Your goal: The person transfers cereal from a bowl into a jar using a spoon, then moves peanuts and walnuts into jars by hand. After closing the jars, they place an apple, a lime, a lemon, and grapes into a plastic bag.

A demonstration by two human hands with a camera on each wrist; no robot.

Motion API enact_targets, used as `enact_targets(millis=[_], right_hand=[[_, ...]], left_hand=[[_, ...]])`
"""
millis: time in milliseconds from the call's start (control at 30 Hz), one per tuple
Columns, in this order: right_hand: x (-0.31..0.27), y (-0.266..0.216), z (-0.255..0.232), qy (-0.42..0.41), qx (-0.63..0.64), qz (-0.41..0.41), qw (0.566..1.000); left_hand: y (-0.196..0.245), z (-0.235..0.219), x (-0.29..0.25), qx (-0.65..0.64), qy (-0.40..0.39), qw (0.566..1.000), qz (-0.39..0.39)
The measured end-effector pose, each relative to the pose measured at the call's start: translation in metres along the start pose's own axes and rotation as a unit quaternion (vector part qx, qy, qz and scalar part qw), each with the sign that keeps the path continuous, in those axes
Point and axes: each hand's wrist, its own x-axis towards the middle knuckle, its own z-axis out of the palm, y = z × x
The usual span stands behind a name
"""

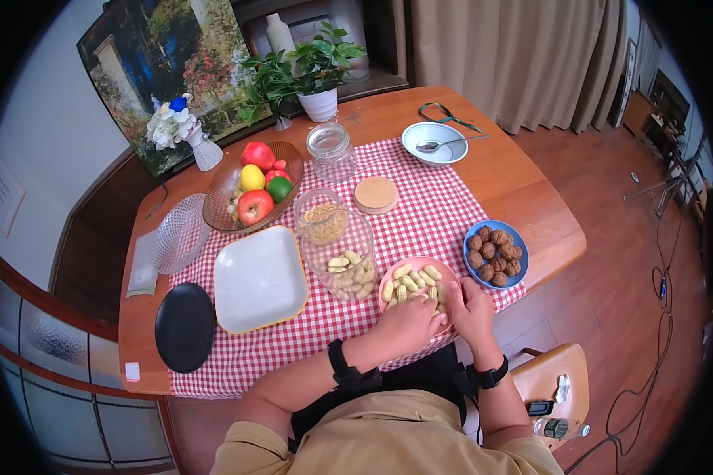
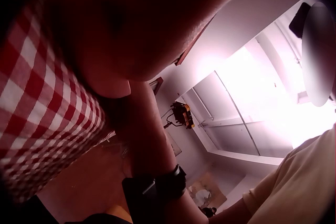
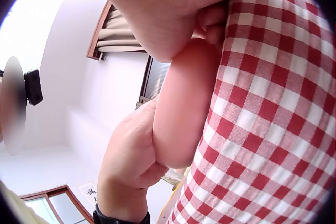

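Observation:
A pink plate (image 1: pixel 387 277) of unshelled peanuts (image 1: pixel 408 283) sits at the table's near edge. My left hand (image 1: pixel 408 324) reaches over its near rim, back of the hand up and fingers among the peanuts; I cannot tell whether they hold one. My right hand (image 1: pixel 473 317) grips the plate's right rim, thumb on the inner side. In the right wrist view the plate's smooth outer wall (image 3: pixel 181 114) shows between both hands, with right-hand fingers (image 3: pixel 212 22) curled low beside it. The left wrist view is dark, showing mostly hand and forearm.
A blue bowl of walnuts (image 1: pixel 497 252) stands right of the plate. Left of it are a glass jar with peanuts (image 1: pixel 348 273), a white square dish (image 1: pixel 259 277) and a black oval plate (image 1: pixel 184 327). Farther back are a fruit bowl (image 1: pixel 218 207), a wooden lid (image 1: pixel 376 195) and a bowl with a spoon (image 1: pixel 436 158).

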Motion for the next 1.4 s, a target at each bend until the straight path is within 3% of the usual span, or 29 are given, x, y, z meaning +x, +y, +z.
enact_targets(millis=[133,200,333,400,600,733,800,900,1033,1133,1200,1233,1300,1333,1400], right_hand=[[0.000,-0.001,0.000,-0.002,-0.001,-0.001,1.000],[0.001,-0.002,-0.001,0.000,-0.007,-0.004,1.000],[0.002,0.000,-0.001,-0.001,-0.020,-0.012,1.000],[0.002,-0.001,-0.001,-0.003,-0.020,-0.009,1.000],[0.001,-0.002,-0.002,-0.008,-0.014,-0.001,1.000],[0.001,-0.004,-0.002,-0.003,-0.012,0.003,1.000],[0.001,-0.004,-0.003,-0.003,-0.009,0.002,1.000],[0.000,-0.002,-0.003,-0.010,-0.012,0.004,1.000],[0.000,-0.003,-0.002,-0.006,-0.010,0.005,1.000],[0.000,-0.004,-0.002,-0.003,-0.012,0.004,1.000],[0.000,-0.001,-0.001,-0.003,-0.014,0.004,1.000],[0.001,0.000,0.000,-0.002,-0.015,0.002,1.000],[0.001,0.000,0.000,-0.001,-0.014,0.002,1.000],[0.001,0.000,-0.001,0.000,-0.014,0.002,1.000],[0.000,-0.001,-0.001,-0.001,-0.016,0.002,1.000]], left_hand=[[0.000,-0.003,0.006,-0.010,-0.024,0.999,-0.019],[0.004,-0.007,0.009,0.033,0.064,0.997,-0.008],[0.006,-0.021,0.011,0.019,0.102,0.995,-0.005],[0.013,-0.039,0.009,0.034,0.240,0.965,0.100],[0.012,-0.137,0.011,0.041,0.370,0.928,0.022],[-0.013,-0.149,0.014,0.019,0.325,0.944,-0.046],[-0.019,-0.145,0.013,0.007,0.222,0.972,-0.081],[-0.019,-0.149,0.013,0.025,0.165,0.982,-0.088],[-0.015,-0.150,0.010,0.032,0.149,0.985,-0.083],[-0.013,-0.146,0.009,0.021,0.179,0.977,-0.112],[-0.013,-0.140,0.010,0.050,0.317,0.947,-0.033],[-0.013,-0.137,0.010,0.049,0.316,0.947,-0.033],[-0.014,-0.128,0.010,0.106,0.437,0.889,0.083],[-0.010,-0.122,0.008,0.105,0.437,0.890,0.083],[0.001,-0.102,-0.002,0.089,0.361,0.914,0.165]])
